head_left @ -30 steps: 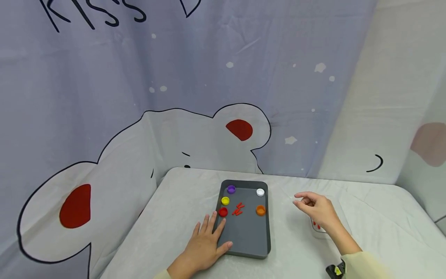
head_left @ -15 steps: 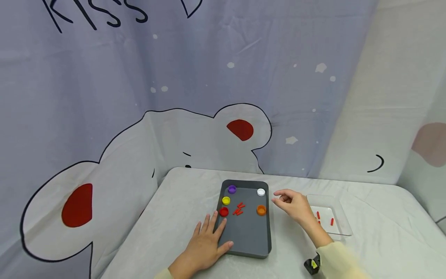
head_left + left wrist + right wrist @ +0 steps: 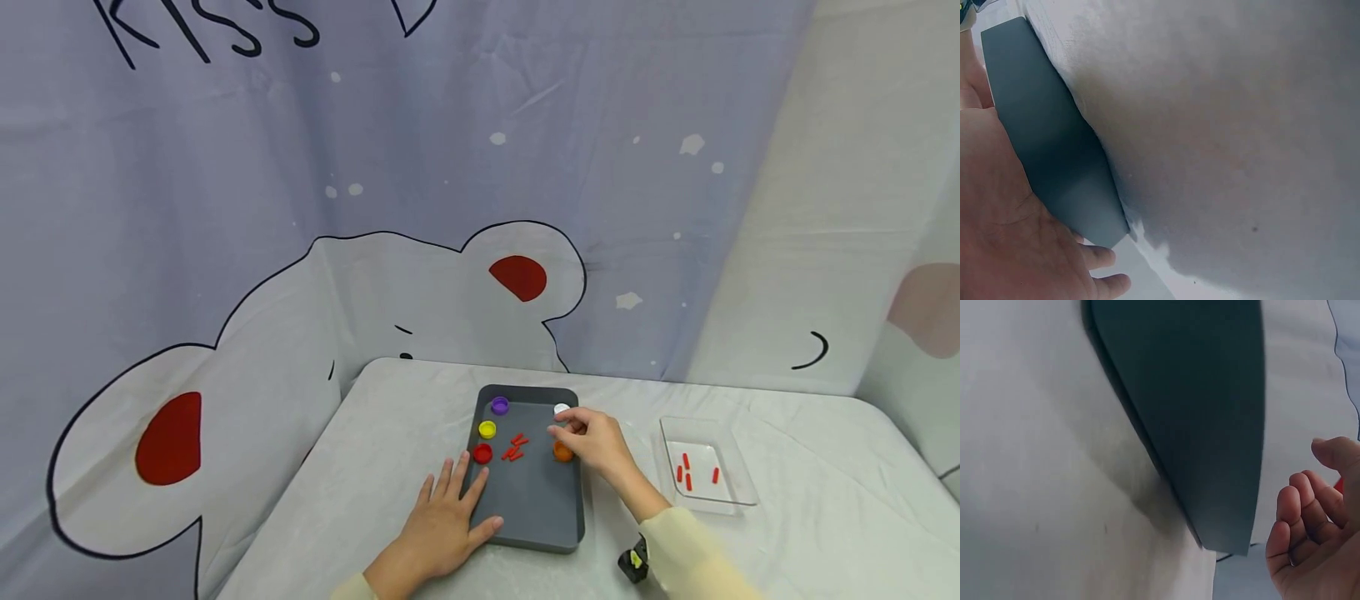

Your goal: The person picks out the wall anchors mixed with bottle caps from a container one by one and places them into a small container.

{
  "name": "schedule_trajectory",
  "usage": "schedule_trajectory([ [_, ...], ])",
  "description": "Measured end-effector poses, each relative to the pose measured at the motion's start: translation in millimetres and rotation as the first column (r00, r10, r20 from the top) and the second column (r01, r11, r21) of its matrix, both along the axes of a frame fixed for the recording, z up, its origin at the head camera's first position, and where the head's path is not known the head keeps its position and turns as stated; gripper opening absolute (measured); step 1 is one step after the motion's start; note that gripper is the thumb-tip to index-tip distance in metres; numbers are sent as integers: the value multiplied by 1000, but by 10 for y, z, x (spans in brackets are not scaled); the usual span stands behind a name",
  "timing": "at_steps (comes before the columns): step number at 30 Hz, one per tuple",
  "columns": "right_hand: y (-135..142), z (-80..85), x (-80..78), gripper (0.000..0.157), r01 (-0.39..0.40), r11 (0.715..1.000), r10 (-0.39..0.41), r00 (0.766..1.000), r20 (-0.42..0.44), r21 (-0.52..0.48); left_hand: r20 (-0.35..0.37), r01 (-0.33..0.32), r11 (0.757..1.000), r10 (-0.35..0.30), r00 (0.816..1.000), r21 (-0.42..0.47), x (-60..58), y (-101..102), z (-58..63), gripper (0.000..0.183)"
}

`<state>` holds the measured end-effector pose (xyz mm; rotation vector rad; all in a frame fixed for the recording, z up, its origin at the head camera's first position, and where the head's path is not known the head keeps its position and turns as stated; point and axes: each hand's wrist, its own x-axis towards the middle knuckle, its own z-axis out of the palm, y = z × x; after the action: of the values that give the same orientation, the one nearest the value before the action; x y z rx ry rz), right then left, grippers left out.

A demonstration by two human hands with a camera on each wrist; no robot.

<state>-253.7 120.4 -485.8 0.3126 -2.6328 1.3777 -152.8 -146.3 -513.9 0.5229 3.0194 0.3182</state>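
Observation:
My left hand (image 3: 441, 529) lies spread on the near left edge of a grey tray (image 3: 528, 508), fingers straight. Over the tray's right edge hangs my right hand (image 3: 597, 440), fingers loosely bent, thumb and index apart with nothing visible between them. It partly covers an orange bottle cap (image 3: 562, 453) and overlaps a white cap (image 3: 561, 409). Several short red sticks (image 3: 512, 454) lie mid-tray. Along its left side sit purple (image 3: 499, 406), yellow (image 3: 487, 430) and red (image 3: 482, 453) caps. In the right wrist view, the right hand (image 3: 1322, 534) is beside the tray's dark side (image 3: 1210, 425).
A clear plastic box (image 3: 744, 482) with several red sticks (image 3: 687, 481) inside stands right of the tray. White cloth (image 3: 360, 467) covers the table. A printed curtain (image 3: 420, 150) hangs behind the far table edge.
My right hand has moved left from above the clear box to over the tray's right side, uncovering the box and its sticks. The left hand has stayed on the tray edge.

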Motion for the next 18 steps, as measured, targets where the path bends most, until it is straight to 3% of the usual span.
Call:
schedule_trajectory([
  [10, -272, -62, 17, 20, -36, 998, 36, 999, -4, 60, 21, -4, 1000, 4, 1000, -11, 8, -2, 27, 79],
  [18, -434, -133, 43, 30, -80, 983, 85, 996, -21, 167, 17, 3, 1000, -2, 1000, -9, 7, 6, 37, 79],
])
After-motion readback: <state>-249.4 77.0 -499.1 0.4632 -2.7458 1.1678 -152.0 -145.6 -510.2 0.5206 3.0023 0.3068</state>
